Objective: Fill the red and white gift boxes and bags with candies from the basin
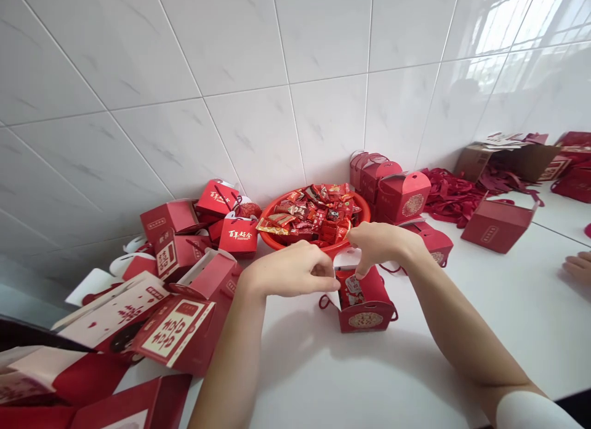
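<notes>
A small red gift box with a gold round emblem stands on the white table in front of me, its top partly open. Wrapped sweets show inside it. My left hand is at the box's left side, with thumb and forefinger closed on the edge of its pale flap. Over the rear of the box, my right hand has its thumb pointing down at the lid, apart from the forefinger; its other fingers are partly hidden. Just behind the box, an orange-red basin holds many wrapped sweets.
Red gift boxes lie piled on the left. More boxes are stacked behind right, beside dark red ribbons, a lone box and a cardboard carton. Another person's hand rests at the right edge. A tiled wall borders the table.
</notes>
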`<move>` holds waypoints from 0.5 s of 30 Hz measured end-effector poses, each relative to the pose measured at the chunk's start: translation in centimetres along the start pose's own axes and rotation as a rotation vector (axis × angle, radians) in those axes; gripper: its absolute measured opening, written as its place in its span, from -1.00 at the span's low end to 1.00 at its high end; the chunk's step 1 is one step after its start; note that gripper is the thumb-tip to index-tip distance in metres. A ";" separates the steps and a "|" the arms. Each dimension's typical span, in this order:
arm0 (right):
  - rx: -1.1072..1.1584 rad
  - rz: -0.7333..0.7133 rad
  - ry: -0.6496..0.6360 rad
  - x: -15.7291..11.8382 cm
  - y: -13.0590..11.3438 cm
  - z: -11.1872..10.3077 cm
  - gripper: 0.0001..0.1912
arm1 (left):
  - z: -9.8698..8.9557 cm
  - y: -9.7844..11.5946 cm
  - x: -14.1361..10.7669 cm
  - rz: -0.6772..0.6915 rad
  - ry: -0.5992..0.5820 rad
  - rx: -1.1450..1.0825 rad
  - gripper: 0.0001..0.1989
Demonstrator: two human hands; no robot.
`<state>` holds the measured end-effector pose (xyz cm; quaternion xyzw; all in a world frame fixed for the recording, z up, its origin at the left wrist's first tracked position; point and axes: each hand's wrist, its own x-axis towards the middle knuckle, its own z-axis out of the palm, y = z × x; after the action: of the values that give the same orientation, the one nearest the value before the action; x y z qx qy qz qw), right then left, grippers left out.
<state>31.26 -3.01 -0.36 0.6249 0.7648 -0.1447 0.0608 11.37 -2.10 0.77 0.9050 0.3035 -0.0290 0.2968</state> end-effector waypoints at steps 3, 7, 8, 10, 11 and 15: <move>-0.039 0.015 -0.032 -0.2 -0.2 -0.1 -0.64 | 0.7 1.1 0.6 0.155 -0.030 -0.008 -0.70; -0.078 -0.014 -0.057 -0.2 0.0 -0.3 -0.72 | 2.1 2.0 2.2 0.177 -0.115 0.023 -0.61; -0.081 -0.037 -0.056 -0.2 0.1 -0.3 -0.73 | 2.3 2.1 2.5 0.156 -0.141 0.028 -0.62; -0.069 -0.076 -0.044 -0.2 0.4 -0.3 -0.75 | 2.6 2.1 2.9 0.109 -0.178 0.033 -0.69; -0.052 -0.091 -0.036 -0.2 0.6 -0.3 -0.76 | 2.7 1.9 3.0 0.091 -0.180 0.038 -0.73; 0.012 -0.175 -0.035 -0.5 1.3 -0.5 -0.81 | 2.8 1.1 3.0 0.031 -0.085 0.112 -0.83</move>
<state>32.68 -3.09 0.10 0.5533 0.8145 -0.1650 0.0573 14.79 -2.77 -1.71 0.9227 0.2746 -0.0798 0.2587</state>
